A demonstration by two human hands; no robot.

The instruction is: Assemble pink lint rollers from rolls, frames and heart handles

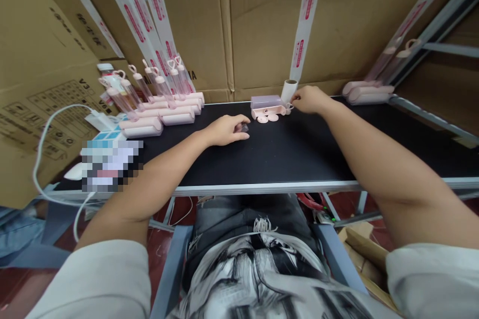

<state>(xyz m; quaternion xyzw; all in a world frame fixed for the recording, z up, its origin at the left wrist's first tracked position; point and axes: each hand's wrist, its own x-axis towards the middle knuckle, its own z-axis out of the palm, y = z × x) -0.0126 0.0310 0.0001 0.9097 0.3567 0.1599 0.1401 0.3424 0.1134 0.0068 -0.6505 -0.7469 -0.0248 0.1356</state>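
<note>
My left hand [225,130] hovers over the black work surface, thumb and fingers curled around a small dark piece [245,128] whose kind I cannot make out. To the right, my right hand [310,99] has its fingertips pinched at a small pink cap with a loop handle [288,108]. Directly left of that cap lies an open pink holder part [267,111], with a translucent purple cover [265,101] behind it. Two flat pink discs [263,119] rest in front of the holder part. A white cylinder [289,91] stands upright just behind my right fingertips.
Several pink holders with upright clear tubes and loop caps [160,109] stand at the left; more pink holders [368,93] are at the far right. A blurred-out device [112,165] and white cable [37,159] lie front left. Cardboard [258,25] walls the back.
</note>
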